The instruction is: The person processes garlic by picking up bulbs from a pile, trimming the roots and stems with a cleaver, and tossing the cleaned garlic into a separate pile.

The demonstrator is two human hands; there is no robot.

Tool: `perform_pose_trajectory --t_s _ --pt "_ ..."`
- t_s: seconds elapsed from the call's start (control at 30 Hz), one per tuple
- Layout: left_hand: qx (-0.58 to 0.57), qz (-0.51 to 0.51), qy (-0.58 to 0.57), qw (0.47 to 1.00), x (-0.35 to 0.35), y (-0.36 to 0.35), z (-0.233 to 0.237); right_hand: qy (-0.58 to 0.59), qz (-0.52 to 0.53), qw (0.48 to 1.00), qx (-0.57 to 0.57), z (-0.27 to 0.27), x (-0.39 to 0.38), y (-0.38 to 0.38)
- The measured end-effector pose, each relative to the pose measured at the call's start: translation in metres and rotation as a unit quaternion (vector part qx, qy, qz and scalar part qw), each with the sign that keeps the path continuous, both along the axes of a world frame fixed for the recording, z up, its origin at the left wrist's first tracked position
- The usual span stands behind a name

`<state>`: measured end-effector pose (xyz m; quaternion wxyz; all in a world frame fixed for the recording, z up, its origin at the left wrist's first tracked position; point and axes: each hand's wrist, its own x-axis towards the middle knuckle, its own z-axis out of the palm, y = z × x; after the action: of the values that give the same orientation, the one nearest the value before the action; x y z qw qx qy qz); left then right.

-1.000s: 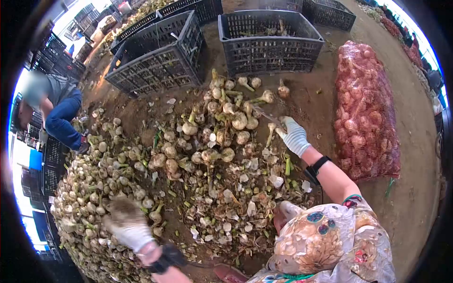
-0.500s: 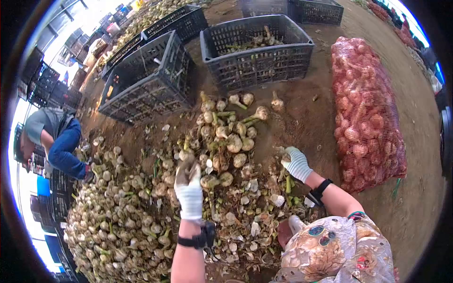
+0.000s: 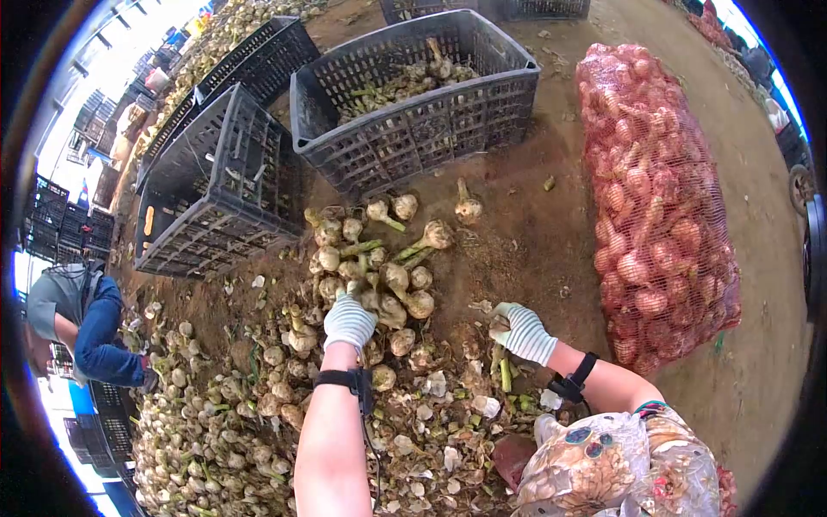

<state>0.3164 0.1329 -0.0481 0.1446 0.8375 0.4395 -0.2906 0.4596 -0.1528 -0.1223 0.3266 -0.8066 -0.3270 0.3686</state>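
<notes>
head view: the left hand [image 3: 349,323], in a striped glove, reaches into the loose heap of garlic bulbs [image 3: 392,306], its fingertips among the stems; how far the fingers stand apart, and whether they clamp a bulb, cannot be told. the right hand [image 3: 523,332], likewise gloved, is held near the heap's right side, fingers bent inward; something small and brownish shows at their tips, but whether it is gripped cannot be told. a green stem piece [image 3: 506,376] lies just below this hand. the bulbs lie on the earthen floor [image 3: 534,233], beyond the papery trimmings [image 3: 435,422] and in front of a black crate [image 3: 422,125]. a red mesh sack [image 3: 659,215], filled with bulbs, lies to the right.
</notes>
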Motion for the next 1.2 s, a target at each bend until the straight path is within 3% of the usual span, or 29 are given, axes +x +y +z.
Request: perform_pose_trajectory --t_s 0.07,0.1,0.17,0.23,0.3,0.37,0.4,0.47,0.5,0.53,0.57,0.6,0.63,0.67,0.73,0.83,0.93,0.97,1.07,1.17,1.2 --pt "0.083 -0.082 -0.143 0.983 -0.031 0.008 -0.067 0.126 -0.025 0.991 0.022 -0.01 0.007 -0.002" --pt "-0.076 0.112 -0.301 0.944 -0.025 -0.018 -0.016 0.225 -0.099 0.959 0.143 -0.02 0.003 -0.003" --pt "-0.104 0.086 -0.466 0.875 -0.056 -0.015 -0.083 0.33 -0.124 0.921 0.163 0.025 0.008 0.008" --pt "-0.217 0.169 -0.518 0.81 -0.05 -0.074 -0.008 0.483 -0.086 0.86 0.137 0.047 0.011 0.012" --pt "-0.309 0.211 -0.519 0.768 -0.049 -0.118 0.004 0.536 -0.04 0.831 0.146 0.072 -0.002 0.017" --pt "-0.291 0.089 -0.516 0.801 -0.046 -0.143 0.011 0.561 0.001 0.818 0.124 0.075 -0.011 0.016" --pt "-0.227 -0.03 -0.522 0.822 -0.046 -0.151 0.022 0.561 0.028 0.811 0.165 0.098 -0.014 0.019" --pt "-0.456 0.078 -0.486 0.742 -0.043 -0.143 0.035 0.579 0.055 0.804 0.119 0.078 -0.007 0.008" --pt "-0.493 0.164 -0.429 0.739 -0.041 -0.127 0.034 0.586 0.038 0.799 0.128 0.07 -0.005 0.002" --pt "-0.42 0.127 -0.478 0.761 -0.035 -0.116 0.028 0.591 0.023 0.794 0.139 0.065 -0.004 -0.002" --pt "-0.334 0.094 -0.518 0.782 -0.028 -0.106 0.022 0.633 -0.005 0.758 0.159 0.074 -0.003 -0.005" --pt "-0.117 -0.029 -0.493 0.862 -0.008 -0.091 0.018 0.614 -0.014 0.773 0.158 0.073 -0.001 -0.008" --pt "0.147 -0.18 -0.357 0.905 0.012 -0.081 0.019 0.593 -0.022 0.789 0.157 0.071 0.002 -0.013" --pt "0.162 -0.217 -0.348 0.897 0.034 -0.073 0.012 0.572 -0.031 0.805 0.157 0.069 0.004 -0.016" --pt "0.181 -0.265 -0.109 0.941 0.07 -0.068 -0.013 0.568 -0.037 0.809 0.147 0.069 0.007 -0.021" --pt "0.197 -0.27 -0.029 0.942 0.093 -0.067 -0.033 0.556 -0.059 0.824 0.086 0.055 0.007 -0.037" --pt "0.178 -0.318 -0.024 0.931 0.086 -0.072 -0.033 0.586 -0.078 0.804 0.062 0.054 0.009 -0.047" --pt "0.131 -0.32 0.009 0.938 0.086 -0.074 -0.029 0.599 -0.104 0.787 0.104 0.04 0.004 -0.049" --pt "0.191 -0.348 -0.068 0.915 0.054 -0.085 -0.035 0.568 -0.086 0.804 0.151 0.05 0.009 -0.039" --pt "0.169 -0.286 -0.057 0.942 0.047 -0.085 -0.045 0.569 -0.069 0.813 0.103 0.052 0.014 -0.036" --pt "0.13 -0.232 -0.085 0.96 0.043 -0.089 -0.025 0.557 -0.058 0.824 0.089 0.055 0.017 -0.035"
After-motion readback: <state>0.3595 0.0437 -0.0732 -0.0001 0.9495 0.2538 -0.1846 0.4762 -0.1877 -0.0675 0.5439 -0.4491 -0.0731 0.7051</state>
